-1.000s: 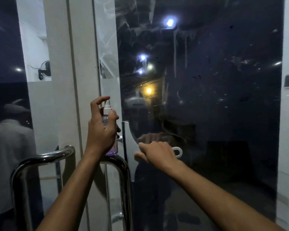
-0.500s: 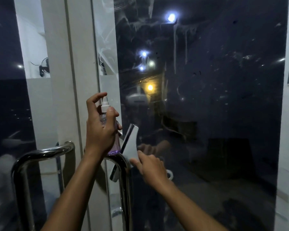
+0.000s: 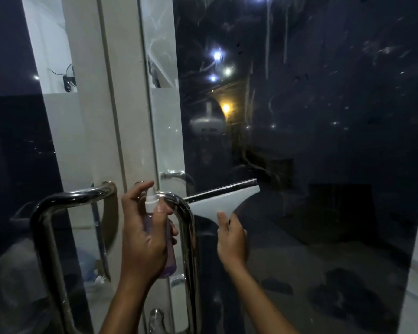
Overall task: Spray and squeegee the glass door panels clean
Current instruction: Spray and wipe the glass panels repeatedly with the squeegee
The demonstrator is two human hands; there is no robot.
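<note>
Nearest, the left hand (image 3: 143,237) wraps a small translucent purple spray bottle (image 3: 165,249), forefinger raised over its white nozzle. The right hand (image 3: 232,239) grips the white squeegee (image 3: 223,197), its handle hidden, blade tilted against the streaked dark glass panel (image 3: 323,116). Curved chrome handles (image 3: 186,227) gleam alongside.

Both forearms are bare to the frame edge, hands (image 3: 143,237) apparently without gloves or rings.
</note>
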